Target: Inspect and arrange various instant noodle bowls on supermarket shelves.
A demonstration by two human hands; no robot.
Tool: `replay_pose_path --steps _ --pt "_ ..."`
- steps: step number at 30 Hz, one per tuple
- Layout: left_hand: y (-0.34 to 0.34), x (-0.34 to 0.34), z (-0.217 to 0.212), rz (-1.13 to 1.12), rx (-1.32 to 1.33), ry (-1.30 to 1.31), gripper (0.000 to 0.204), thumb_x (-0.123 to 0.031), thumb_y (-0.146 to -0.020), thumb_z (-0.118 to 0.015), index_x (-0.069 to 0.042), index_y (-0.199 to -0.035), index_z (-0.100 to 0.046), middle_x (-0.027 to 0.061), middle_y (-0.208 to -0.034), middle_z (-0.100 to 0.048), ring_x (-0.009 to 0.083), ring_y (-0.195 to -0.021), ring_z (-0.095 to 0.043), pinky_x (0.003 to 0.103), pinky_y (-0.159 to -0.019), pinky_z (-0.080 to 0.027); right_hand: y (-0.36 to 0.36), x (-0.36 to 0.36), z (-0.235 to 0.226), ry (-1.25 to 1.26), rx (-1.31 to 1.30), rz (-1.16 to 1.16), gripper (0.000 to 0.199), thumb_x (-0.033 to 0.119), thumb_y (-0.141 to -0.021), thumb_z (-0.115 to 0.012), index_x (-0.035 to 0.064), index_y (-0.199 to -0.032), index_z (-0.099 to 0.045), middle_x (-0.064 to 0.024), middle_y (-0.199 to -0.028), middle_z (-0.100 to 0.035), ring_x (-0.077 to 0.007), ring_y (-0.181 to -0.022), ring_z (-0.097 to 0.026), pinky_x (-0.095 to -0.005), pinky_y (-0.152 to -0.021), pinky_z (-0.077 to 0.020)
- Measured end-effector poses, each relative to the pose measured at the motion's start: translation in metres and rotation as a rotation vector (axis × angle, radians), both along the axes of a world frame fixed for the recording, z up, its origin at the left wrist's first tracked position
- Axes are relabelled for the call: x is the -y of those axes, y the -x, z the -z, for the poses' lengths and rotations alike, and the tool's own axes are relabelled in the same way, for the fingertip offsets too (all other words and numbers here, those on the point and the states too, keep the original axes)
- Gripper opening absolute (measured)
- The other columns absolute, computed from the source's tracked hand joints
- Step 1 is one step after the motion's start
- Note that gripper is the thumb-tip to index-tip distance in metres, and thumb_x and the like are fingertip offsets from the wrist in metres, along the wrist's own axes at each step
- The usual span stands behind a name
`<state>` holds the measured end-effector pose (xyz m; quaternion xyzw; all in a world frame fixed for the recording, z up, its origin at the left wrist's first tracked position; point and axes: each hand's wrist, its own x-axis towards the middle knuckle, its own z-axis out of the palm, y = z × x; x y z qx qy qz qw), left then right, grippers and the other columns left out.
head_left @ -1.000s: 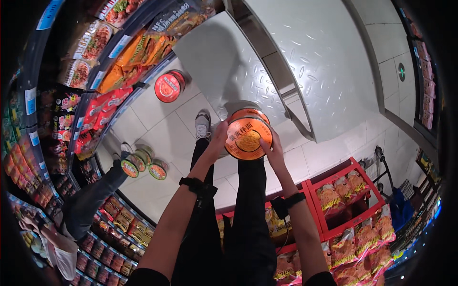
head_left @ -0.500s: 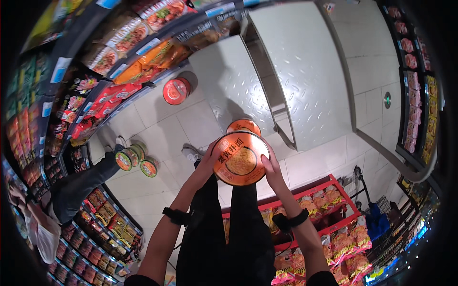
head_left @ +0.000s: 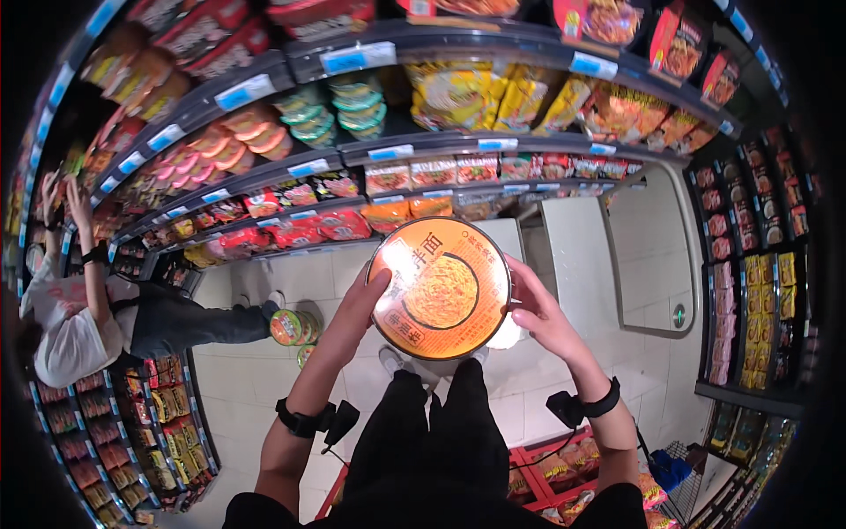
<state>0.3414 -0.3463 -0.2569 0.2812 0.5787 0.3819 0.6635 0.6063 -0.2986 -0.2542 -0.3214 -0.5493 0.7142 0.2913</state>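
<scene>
A round instant noodle bowl [head_left: 441,291] with an orange lid and a picture of noodles is held up in front of my body. My left hand [head_left: 352,309] grips its left side, the thumb lying over the rim. On the opposite side my right hand [head_left: 545,313] presses against the rim, fingers partly hidden behind it. The lid faces up and hides whatever is beneath the bowl. Black bands with small devices sit on both my wrists.
Shelves [head_left: 414,150] of noodle packs and bowls curve across the far side. A grey metal step platform [head_left: 577,238] stands beyond my right hand. Green-lidded bowls [head_left: 286,326] stand on the floor near another person [head_left: 132,322] at left. Red crates [head_left: 529,454] are near right.
My view has tilted up toward the shelves. The noodle bowl appears larger and higher against my body, still between both hands. The other person's raised arms now show.
</scene>
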Motion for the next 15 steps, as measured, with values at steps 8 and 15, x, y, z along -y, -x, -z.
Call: replay_pose_path --steps 8,15 --pt "0.104 0.055 -0.073 -0.095 -0.125 -0.26 0.057 -0.04 -0.087 -0.048 -0.006 -0.131 -0.034 0.0073 -0.119 -0.048 0.0134 -0.108 -0.044 0.027 -0.09 -0.034 0.079 0.027 -0.117 -0.808 0.45 0.06 0.047 0.009 -0.075 -0.063 0.0043 -0.119 -0.048 -0.0124 -0.118 -0.05 -0.0257 -0.109 -0.048 -0.037 -0.092 -0.0367" --pt "0.171 0.105 -0.111 -0.255 -0.142 -0.297 0.053 -0.043 -0.088 -0.045 -0.008 -0.127 -0.039 0.0022 -0.111 -0.053 0.0101 -0.097 -0.053 0.025 -0.079 -0.043 0.011 0.114 -0.26 -1.718 0.433 0.466 0.04 0.02 -0.085 -0.031 -0.007 -0.112 -0.042 -0.027 -0.106 -0.051 -0.041 -0.099 -0.048 -0.051 -0.086 -0.0391"
